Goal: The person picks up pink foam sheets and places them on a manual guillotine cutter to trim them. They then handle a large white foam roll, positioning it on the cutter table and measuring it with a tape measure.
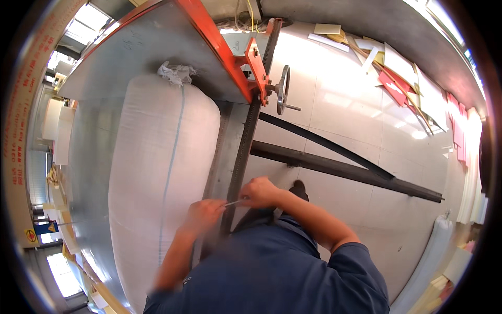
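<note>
A long white woven sack (pixel 157 172) with a thin blue stripe lies on a grey metal table (pixel 89 152), its tied end toward the far side. My left hand (pixel 203 213) rests at the sack's near right edge, closed on one end of a thin pale strip (pixel 234 203). My right hand (pixel 260 191) grips the strip's other end, just over the table's dark toothed rail (pixel 241 157). The strip spans between both hands.
An orange metal frame (pixel 219 47) with a round hand wheel (pixel 283 89) stands over the table's far end. Dark steel bars (pixel 340 167) run across the tiled floor at right. Paper and card sheets (pixel 402 78) lie scattered at the far right.
</note>
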`<control>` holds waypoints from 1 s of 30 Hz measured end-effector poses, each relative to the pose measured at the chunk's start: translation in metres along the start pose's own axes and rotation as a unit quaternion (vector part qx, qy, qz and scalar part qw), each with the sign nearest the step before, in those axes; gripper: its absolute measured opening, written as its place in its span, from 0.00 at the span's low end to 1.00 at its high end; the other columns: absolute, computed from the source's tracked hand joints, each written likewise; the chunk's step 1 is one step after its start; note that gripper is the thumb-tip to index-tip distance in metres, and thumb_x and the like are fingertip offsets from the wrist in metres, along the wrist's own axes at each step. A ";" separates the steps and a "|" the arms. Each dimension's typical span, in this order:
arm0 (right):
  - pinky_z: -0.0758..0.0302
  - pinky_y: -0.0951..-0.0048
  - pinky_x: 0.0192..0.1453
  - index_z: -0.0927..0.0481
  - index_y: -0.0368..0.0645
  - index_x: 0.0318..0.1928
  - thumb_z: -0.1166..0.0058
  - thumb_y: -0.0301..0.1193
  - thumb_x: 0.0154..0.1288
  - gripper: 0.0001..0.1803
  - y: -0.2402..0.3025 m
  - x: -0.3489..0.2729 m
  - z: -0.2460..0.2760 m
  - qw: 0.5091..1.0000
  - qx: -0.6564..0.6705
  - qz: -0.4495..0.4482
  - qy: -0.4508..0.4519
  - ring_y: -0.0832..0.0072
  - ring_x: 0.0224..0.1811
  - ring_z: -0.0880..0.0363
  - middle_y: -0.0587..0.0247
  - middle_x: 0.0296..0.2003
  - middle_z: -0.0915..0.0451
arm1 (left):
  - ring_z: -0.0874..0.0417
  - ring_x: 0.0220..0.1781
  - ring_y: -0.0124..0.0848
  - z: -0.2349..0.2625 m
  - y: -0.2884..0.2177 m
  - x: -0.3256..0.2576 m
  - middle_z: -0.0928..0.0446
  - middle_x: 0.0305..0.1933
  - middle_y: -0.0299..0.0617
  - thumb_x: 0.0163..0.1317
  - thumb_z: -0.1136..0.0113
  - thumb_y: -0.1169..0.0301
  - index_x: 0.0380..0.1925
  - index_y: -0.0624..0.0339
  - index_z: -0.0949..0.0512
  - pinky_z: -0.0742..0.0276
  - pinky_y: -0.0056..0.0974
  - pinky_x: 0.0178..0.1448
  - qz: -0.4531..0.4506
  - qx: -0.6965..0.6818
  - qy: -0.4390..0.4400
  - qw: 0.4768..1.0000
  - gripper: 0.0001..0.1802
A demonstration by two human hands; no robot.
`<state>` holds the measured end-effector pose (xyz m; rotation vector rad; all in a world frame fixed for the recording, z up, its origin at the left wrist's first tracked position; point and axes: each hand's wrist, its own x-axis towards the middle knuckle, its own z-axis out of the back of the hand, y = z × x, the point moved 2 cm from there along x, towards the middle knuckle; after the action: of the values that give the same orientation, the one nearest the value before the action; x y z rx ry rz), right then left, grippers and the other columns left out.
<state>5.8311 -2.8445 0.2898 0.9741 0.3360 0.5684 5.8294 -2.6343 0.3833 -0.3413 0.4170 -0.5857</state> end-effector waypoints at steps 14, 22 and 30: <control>0.24 0.61 0.33 0.18 0.45 0.41 0.39 0.43 0.57 0.17 -0.008 0.070 0.091 0.976 0.154 0.153 -0.010 0.59 0.27 0.19 0.61 0.22 0.19 | 0.16 0.47 0.38 -0.079 -0.045 0.051 0.20 0.46 0.46 0.72 0.54 0.64 0.52 0.66 0.26 0.21 0.42 0.54 0.240 -0.545 -0.157 0.788 0.18; 0.27 0.68 0.26 0.17 0.42 0.39 0.36 0.36 0.57 0.13 -0.003 0.068 0.107 0.956 0.200 0.211 -0.047 0.66 0.22 0.21 0.62 0.21 0.21 | 0.21 0.55 0.37 -0.090 -0.065 0.063 0.24 0.54 0.47 0.72 0.56 0.67 0.53 0.68 0.28 0.24 0.43 0.59 0.231 -0.377 -0.098 0.892 0.18; 0.26 0.70 0.26 0.17 0.39 0.41 0.36 0.34 0.56 0.15 -0.003 0.065 0.124 0.945 0.211 0.246 -0.040 0.67 0.22 0.21 0.59 0.23 0.20 | 0.30 0.62 0.33 -0.047 -0.103 0.102 0.34 0.62 0.45 0.64 0.47 0.75 0.60 0.65 0.33 0.27 0.40 0.61 0.244 -0.339 -0.186 0.890 0.23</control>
<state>5.9471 -2.8917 0.3510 1.5115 0.1376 0.9297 5.8370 -2.7843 0.3580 -0.9690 0.3052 0.1477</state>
